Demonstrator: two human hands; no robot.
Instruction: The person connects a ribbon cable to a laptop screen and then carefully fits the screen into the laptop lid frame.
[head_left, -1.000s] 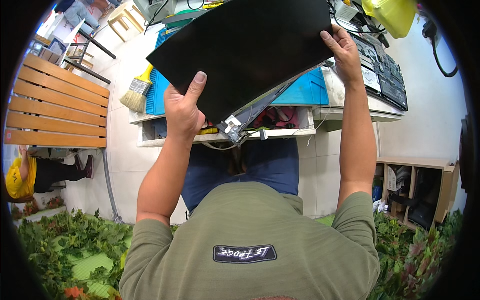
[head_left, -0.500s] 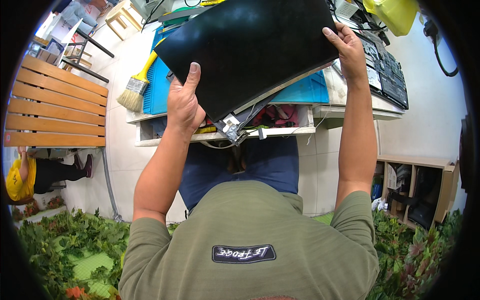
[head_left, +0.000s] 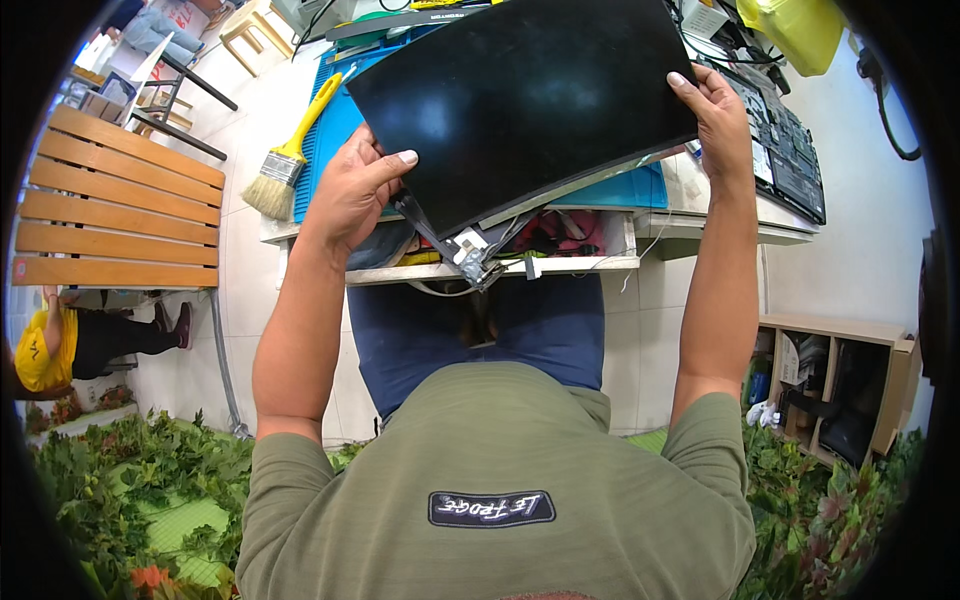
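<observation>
A glossy black laptop screen panel (head_left: 530, 110) is held tilted above the workbench between my two hands. My left hand (head_left: 355, 190) pinches its left edge, the thumb along the front and the other fingers partly hidden behind. At the right edge, my right hand (head_left: 715, 115) grips with its thumb on the front face and fingers behind. Below the panel's lower corner hang a hinge piece and loose cables (head_left: 475, 255), over an open drawer (head_left: 580, 266). Beneath the panel lies a blue work mat (head_left: 630, 190), mostly covered.
A yellow-handled paintbrush (head_left: 285, 165) lies left of the mat. An opened laptop base (head_left: 785, 150) sits on the bench to the right, near a yellow bag (head_left: 795, 30). A slatted wooden bench (head_left: 120, 200) and a person in yellow (head_left: 45, 345) are at the left.
The panel has shifted slightly right in view. My left hand has moved lower and outward on its left edge, its thumb now pointing right; my right hand keeps its grip.
</observation>
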